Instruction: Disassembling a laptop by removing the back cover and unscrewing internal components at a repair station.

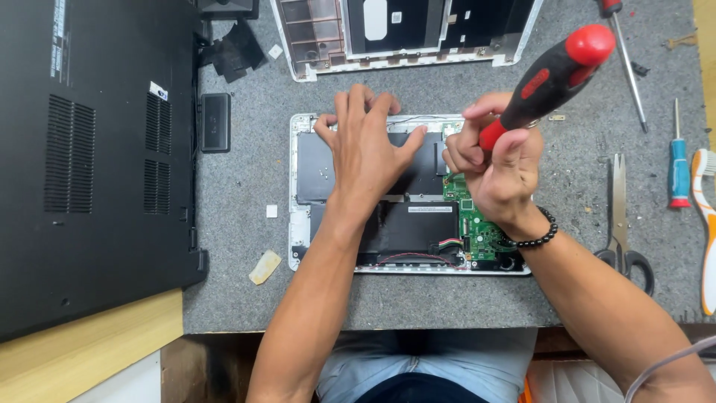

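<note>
White opened laptop (406, 257), black battery (418, 227), green board (477, 235) exposed

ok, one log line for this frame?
left hand: flat on opened small white laptop | right hand: grips red-and-black screwdriver over green circuit board | grey felt mat

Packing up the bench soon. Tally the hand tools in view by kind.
Screwdrivers: 3 (red-and-black one in the right hand, red-handled one, small blue one)
Scissors: 1
Toothbrush: 1
Total: 5
</note>
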